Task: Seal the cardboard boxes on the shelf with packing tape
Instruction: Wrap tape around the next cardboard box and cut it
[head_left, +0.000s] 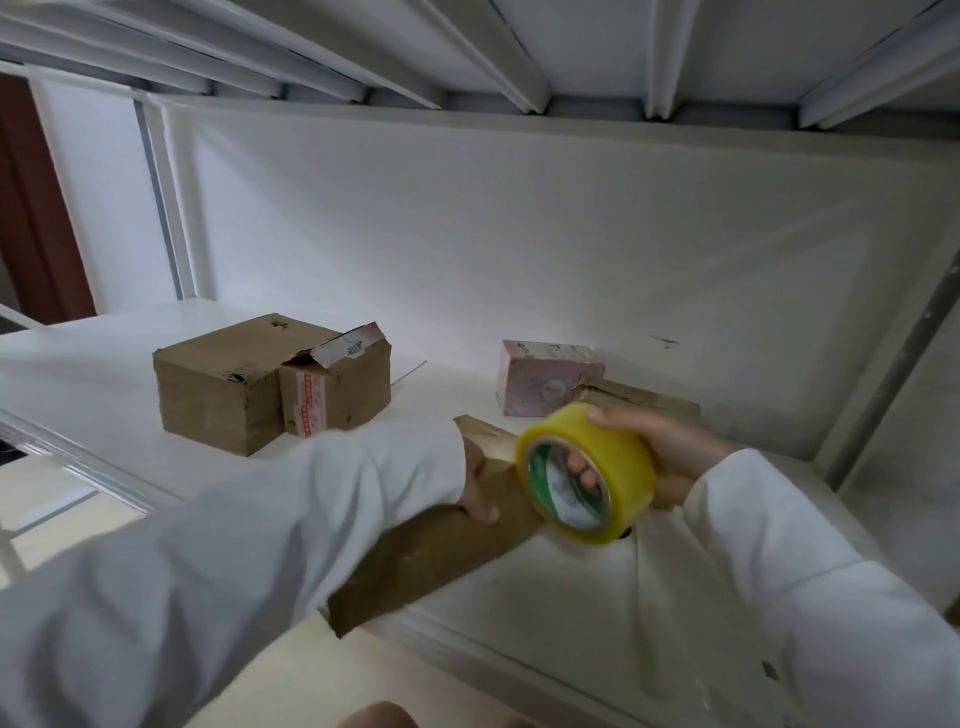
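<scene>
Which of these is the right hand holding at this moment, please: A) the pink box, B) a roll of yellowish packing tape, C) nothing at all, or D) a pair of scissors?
B: the right hand grips the roll of packing tape, with fingers showing through its core, just above the long cardboard box that the left hand holds.
</scene>
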